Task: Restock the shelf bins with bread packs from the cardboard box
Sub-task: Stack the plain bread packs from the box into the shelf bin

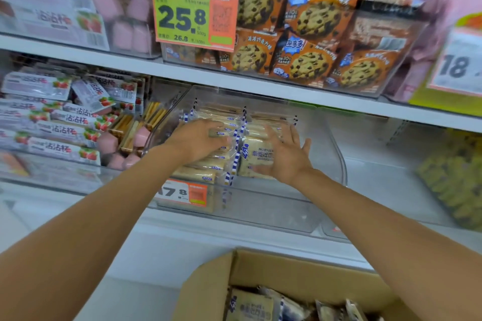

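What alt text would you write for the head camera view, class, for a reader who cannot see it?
Left hand and right hand press bread packs into a clear shelf bin. An open cardboard box holding more packs sits below; chocolate-chip cookie packs fill the shelf above.

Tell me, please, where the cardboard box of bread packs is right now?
In the head view, the cardboard box sits open at the bottom centre, below the clear shelf bin where both hands are arranging bread packs.

Clear-wrapped pale bread packs with blue-striped edges (208, 164) lie stacked flat inside the transparent plastic shelf bin (336, 154). Below the bin, the open brown cardboard box (300, 268) holds more packs, lying jumbled.
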Demonstrator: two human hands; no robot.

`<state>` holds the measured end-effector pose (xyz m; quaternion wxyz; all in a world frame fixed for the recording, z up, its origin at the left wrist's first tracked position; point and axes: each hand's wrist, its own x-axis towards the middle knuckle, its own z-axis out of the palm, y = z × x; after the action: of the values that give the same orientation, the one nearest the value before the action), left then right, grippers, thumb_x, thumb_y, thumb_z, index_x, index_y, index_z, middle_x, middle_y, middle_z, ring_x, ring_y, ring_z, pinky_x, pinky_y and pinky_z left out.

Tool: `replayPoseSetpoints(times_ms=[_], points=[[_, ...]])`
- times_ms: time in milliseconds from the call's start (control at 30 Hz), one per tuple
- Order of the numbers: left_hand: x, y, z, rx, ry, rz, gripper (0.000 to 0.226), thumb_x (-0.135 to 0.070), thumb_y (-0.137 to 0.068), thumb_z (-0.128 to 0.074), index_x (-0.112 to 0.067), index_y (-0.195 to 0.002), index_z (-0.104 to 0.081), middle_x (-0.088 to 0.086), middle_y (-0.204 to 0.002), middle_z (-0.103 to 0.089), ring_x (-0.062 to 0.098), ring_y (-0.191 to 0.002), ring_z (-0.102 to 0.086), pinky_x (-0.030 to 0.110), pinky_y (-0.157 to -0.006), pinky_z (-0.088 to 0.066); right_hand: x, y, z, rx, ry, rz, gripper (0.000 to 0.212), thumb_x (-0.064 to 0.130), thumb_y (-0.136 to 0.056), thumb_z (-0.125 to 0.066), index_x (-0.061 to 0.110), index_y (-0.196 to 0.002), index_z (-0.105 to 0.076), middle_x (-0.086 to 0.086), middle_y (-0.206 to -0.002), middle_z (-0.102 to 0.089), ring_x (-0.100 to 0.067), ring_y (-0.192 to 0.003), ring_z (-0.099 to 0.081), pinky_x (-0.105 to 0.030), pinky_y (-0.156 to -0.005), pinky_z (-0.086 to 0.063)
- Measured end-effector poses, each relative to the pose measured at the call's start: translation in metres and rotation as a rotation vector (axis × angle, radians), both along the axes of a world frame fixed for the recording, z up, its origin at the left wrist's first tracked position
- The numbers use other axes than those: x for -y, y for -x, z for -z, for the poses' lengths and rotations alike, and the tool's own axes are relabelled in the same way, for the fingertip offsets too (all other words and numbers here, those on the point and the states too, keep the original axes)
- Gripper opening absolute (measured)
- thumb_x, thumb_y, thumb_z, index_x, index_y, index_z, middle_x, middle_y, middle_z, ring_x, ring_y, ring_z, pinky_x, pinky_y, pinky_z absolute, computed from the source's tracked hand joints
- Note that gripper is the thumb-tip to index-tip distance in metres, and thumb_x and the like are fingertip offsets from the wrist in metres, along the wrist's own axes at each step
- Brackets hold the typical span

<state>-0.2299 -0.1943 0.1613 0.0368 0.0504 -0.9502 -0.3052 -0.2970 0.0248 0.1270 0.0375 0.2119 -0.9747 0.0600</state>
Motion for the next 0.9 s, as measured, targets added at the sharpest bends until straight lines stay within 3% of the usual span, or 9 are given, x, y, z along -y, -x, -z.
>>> replayPoseSetpoints(times_ms=[100, 167, 267, 333, 400, 567, 700, 767, 900], points=[[-0.019, -0.028, -0.007, -0.107, -0.118, -0.027, 0.024, -0.038, -0.092, -0.063, -0.021, -0.106, -0.071, -0.011, -0.105, -0.069, 0.015, -0.104, -0.063, 0.030, -0.087, -0.051, -0.012, -0.030, -0.017, -0.083, 0.189, -0.064, 0.078, 0.050, -0.084, -0.066, 0.021, -0.148, -0.031, -0.013, -0.152, -0.029, -0.029, -0.142, -0.024, -0.044, -0.115, -0.022], [-0.040, -0.054, -0.006, -0.142, -0.129, -0.028, 0.014, -0.027, -0.091, -0.064, -0.016, -0.089, -0.071, -0.010, -0.082, -0.067, 0.013, -0.084, -0.063, 0.025, -0.068, -0.050, -0.026, -0.057, -0.024, -0.155, 0.330, -0.106, 0.042, 0.032, -0.087, -0.065, 0.012, -0.123, -0.055, -0.011, -0.122, -0.055, -0.028, -0.115, -0.051, -0.037, -0.093, -0.042], [-0.081, -0.092, 0.003, -0.178, -0.066, -0.012, 0.018, -0.022, -0.088, -0.064, -0.021, -0.071, -0.063, -0.004, -0.073, -0.063, 0.014, -0.069, -0.056, 0.032, -0.070, -0.049, -0.056, -0.105, -0.021, -0.124, 0.417, -0.126, 0.016, 0.020, -0.086, -0.062, 0.014, -0.100, -0.059, -0.002, -0.088, -0.057, -0.025, -0.082, -0.058, -0.033, -0.069, -0.045], [-0.103, -0.112, 0.013, -0.226, 0.038, -0.048, 0.011, -0.020, -0.087, -0.062, -0.020, -0.076, -0.063, -0.004, -0.079, -0.060, 0.016, -0.073, -0.054, 0.033, -0.072, -0.047, -0.077, -0.129, -0.003, -0.059, 0.419, -0.141, 0.016, 0.019, -0.086, -0.062, 0.014, -0.100, -0.058, 0.003, -0.082, -0.053, -0.021, -0.075, -0.053, -0.031, -0.065, -0.041], [-0.129, -0.135, 0.028, -0.191, -0.007, -0.021, 0.010, -0.020, -0.087, -0.061, -0.015, -0.079, -0.064, -0.003, -0.080, -0.061, 0.017, -0.074, -0.056, 0.034, -0.074, -0.048, -0.107, -0.155, 0.026, 0.090, 0.370, -0.140, 0.018, 0.019, -0.088, -0.061, 0.014, -0.106, -0.057, 0.003, -0.085, -0.053, -0.020, -0.078, -0.053, -0.030, -0.064, -0.038], [-0.180, -0.176, 0.093, 0.173, -0.177, 0.075, 0.017, -0.030, -0.095, -0.057, -0.024, -0.082, -0.066, -0.009, -0.086, -0.065, 0.012, -0.084, -0.061, 0.029, -0.078, -0.047, -0.201, -0.212, 0.106, 0.538, 0.226, -0.003, 0.032, 0.019, -0.093, -0.057, 0.018, -0.125, -0.057, 0.000, -0.112, -0.062, -0.019, -0.105, -0.060, -0.028, -0.085, -0.046], [-0.205, -0.186, 0.146, 0.360, -0.267, 0.081, 0.017, -0.029, -0.096, -0.057, -0.020, -0.095, -0.071, -0.004, -0.092, -0.070, 0.015, -0.085, -0.067, 0.032, -0.082, -0.054, -0.276, -0.237, 0.164, 0.647, 0.176, 0.138, 0.024, 0.021, -0.094, -0.056, 0.021, -0.118, -0.061, -0.002, -0.111, -0.065, -0.021, -0.106, -0.060, -0.029, -0.086, -0.043], [-0.215, -0.188, 0.163, 0.424, -0.303, 0.061, 0.016, -0.027, -0.097, -0.056, -0.021, -0.091, -0.069, -0.001, -0.089, -0.070, 0.018, -0.084, -0.067, 0.029, -0.077, -0.053, -0.301, -0.245, 0.188, 0.724, 0.200, 0.240, 0.035, 0.015, -0.093, -0.057, 0.020, -0.127, -0.058, -0.004, -0.125, -0.060, -0.020, -0.111, -0.059, -0.031, -0.090, -0.048], [-0.233, -0.193, 0.188, 0.524, -0.370, -0.005, 0.012, -0.021, -0.094, -0.058, -0.021, -0.091, -0.069, 0.007, -0.091, -0.071, 0.022, -0.087, -0.068, 0.039, -0.081, -0.055, -0.311, -0.255, 0.224, 0.850, 0.154, 0.217, 0.073, 0.008, -0.089, -0.057, 0.025, -0.152, -0.024, -0.002, -0.155, -0.028, -0.023, -0.143, -0.023, -0.034, -0.115, -0.027]])
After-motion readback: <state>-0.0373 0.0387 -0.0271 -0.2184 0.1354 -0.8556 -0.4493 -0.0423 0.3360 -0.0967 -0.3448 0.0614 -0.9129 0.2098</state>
